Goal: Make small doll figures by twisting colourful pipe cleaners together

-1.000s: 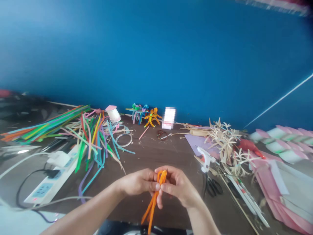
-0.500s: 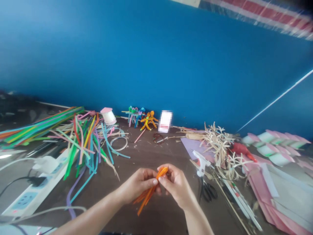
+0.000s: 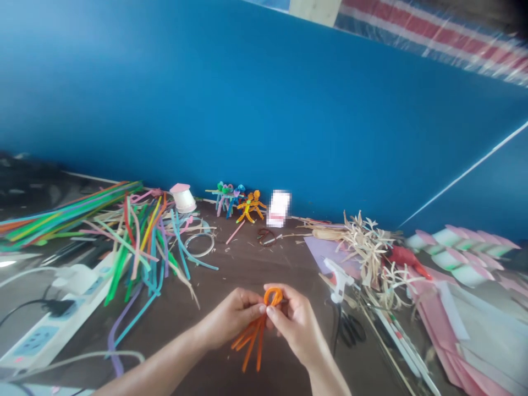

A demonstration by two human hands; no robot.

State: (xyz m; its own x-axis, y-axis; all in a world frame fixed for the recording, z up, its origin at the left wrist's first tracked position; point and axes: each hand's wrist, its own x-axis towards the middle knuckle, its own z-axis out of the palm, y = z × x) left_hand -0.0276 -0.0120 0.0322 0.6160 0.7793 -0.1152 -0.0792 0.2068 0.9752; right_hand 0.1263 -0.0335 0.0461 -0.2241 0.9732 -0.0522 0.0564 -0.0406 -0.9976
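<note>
Several orange pipe cleaners (image 3: 252, 342) are bunched between my hands at the front middle of the table, their loose ends fanning down and to the left. A rounded loop tops the bunch. My left hand (image 3: 239, 311) pinches it from the left, with the thumb at the base of the loop. On the other side, my right hand (image 3: 292, 313) grips the loop's right edge between thumb and fingers. Its lower fingers are partly hidden behind the bunch. Small pipe cleaner figures, among them an orange one (image 3: 251, 205), stand at the back by the blue wall.
Colourful pipe cleaners (image 3: 140, 236) lie piled at the left, beside a power strip (image 3: 37, 341). To the right are a white glue gun (image 3: 340, 280), black scissors (image 3: 352, 330), dried husk flowers (image 3: 367, 236) and pink sheets (image 3: 437, 324). A pink-and-white cup (image 3: 182, 198) stands at the back.
The orange bunch has turned in my hands, so its loop now faces me as a round opening. Its loose ends hang more downward and spread wider. Both hands still hold it.
</note>
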